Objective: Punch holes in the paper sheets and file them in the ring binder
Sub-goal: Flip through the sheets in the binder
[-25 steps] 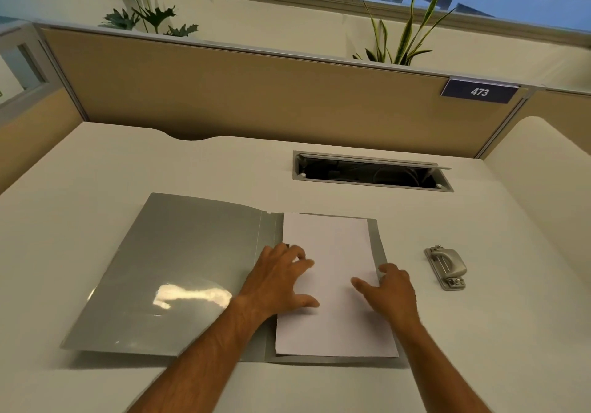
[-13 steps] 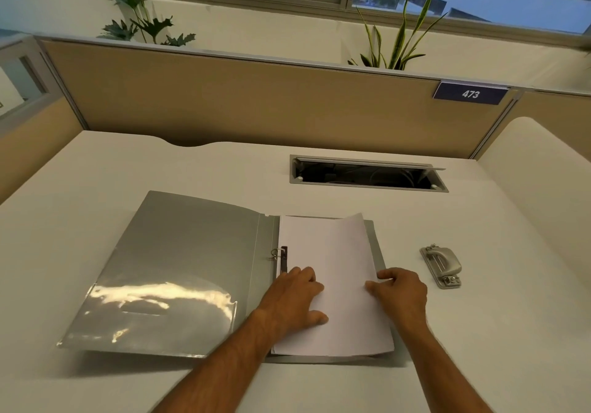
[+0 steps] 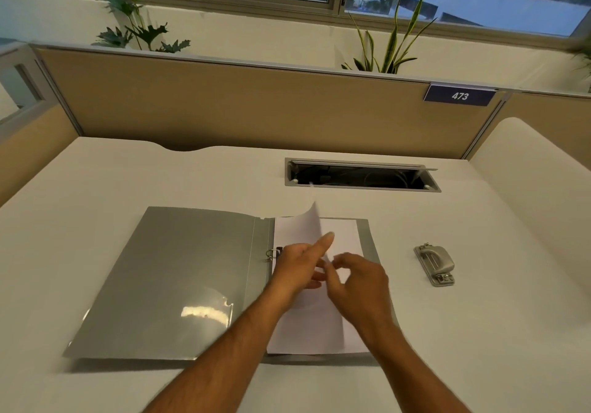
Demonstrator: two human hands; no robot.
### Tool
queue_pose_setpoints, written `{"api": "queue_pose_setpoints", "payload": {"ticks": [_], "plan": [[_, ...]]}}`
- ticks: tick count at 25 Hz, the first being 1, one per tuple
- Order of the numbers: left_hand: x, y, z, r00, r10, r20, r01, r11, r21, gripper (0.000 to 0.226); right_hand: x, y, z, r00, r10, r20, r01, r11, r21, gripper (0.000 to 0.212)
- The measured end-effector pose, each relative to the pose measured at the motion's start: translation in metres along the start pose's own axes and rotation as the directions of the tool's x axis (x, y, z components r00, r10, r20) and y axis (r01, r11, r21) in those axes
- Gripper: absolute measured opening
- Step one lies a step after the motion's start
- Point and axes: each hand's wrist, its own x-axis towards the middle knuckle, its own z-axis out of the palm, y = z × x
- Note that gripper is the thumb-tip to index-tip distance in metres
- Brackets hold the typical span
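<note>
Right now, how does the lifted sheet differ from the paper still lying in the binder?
The lifted sheet curls up off the stack, its far corner raised; the paper underneath lies flat in the ring binder. The lifted sheet is pinched between the left hand and right hand; the flat paper is only partly covered by them. Both are plain white and look the same size.

White worktop [image 3: 128, 220] fills the view, smooth and pale, with a beige partition along its far edge. Lying open and flat on it, a grey ring binder [image 3: 179, 278], left cover spread wide, white paper sheets [image 3: 307, 326] on its right half. Off to the right, well apart from the binder, sits a metal hole punch [image 3: 435, 264]. Set into the worktop's far side, an open cable hatch [image 3: 361, 177].
</note>
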Motion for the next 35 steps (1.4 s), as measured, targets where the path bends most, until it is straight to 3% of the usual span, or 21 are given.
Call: {"api": "queue_pose_setpoints", "payload": {"ticks": [2,4,7,10,12,17,20,24,27,29,31,35], "plan": [[0.000,0.003,-0.007,0.995,0.043,-0.089,-0.045,0.999,-0.023,0.032,-0.006,-0.013,0.006,0.996,-0.036,0.079,0.024,0.990,0.142,0.023],[0.002,0.002,-0.022,0.986,0.062,-0.154,-0.068,0.997,-0.036,0.017,-0.007,-0.012,0.005,0.993,0.040,0.110,-0.068,0.960,0.270,0.018],[0.006,-0.001,-0.054,0.980,0.033,-0.194,-0.053,0.994,-0.095,0.010,0.001,0.019,-0.004,0.974,0.221,0.056,-0.228,0.951,0.208,0.016],[0.010,-0.010,-0.082,0.974,0.037,-0.224,-0.055,0.996,-0.076,0.014,0.007,0.059,-0.010,0.934,0.342,0.105,-0.337,0.939,-0.063,0.038],[0.012,-0.017,-0.097,0.969,0.033,-0.245,-0.047,0.997,-0.055,0.018,0.008,0.075,-0.008,0.892,0.416,0.177,-0.398,0.908,-0.127,0.051],[0.021,-0.034,-0.129,0.945,0.054,-0.322,-0.032,0.997,0.074,0.022,0.011,0.089,-0.002,0.816,0.520,0.251,-0.522,0.850,-0.064,0.065],[0.023,-0.040,-0.143,0.923,0.082,-0.377,-0.001,0.978,0.211,0.047,0.012,0.091,-0.003,0.795,0.562,0.228,-0.585,0.810,0.043,0.059],[0.018,-0.042,-0.151,0.908,0.098,-0.408,-0.022,0.982,0.186,0.079,0.011,0.090,-0.006,0.813,0.559,0.163,-0.574,0.817,0.064,0.048],[0.016,-0.044,-0.150,0.894,0.155,-0.421,-0.071,0.975,0.210,0.052,0.012,0.083,-0.008,0.842,0.524,0.129,-0.525,0.851,-0.029,0.038],[0.016,-0.044,-0.149,0.890,0.187,-0.417,-0.094,0.968,0.233,0.028,0.012,0.074,-0.011,0.869,0.485,0.095,-0.476,0.874,-0.100,0.019],[0.016,-0.043,-0.147,0.887,0.192,-0.419,-0.096,0.966,0.239,0.019,0.011,0.063,-0.013,0.905,0.423,0.045,-0.411,0.897,-0.164,0.004],[0.014,-0.032,-0.139,0.875,0.208,-0.436,-0.102,0.962,0.255,0.015,0.013,0.032,-0.017,0.951,0.307,0.018,-0.301,0.941,-0.157,0.014]]}}
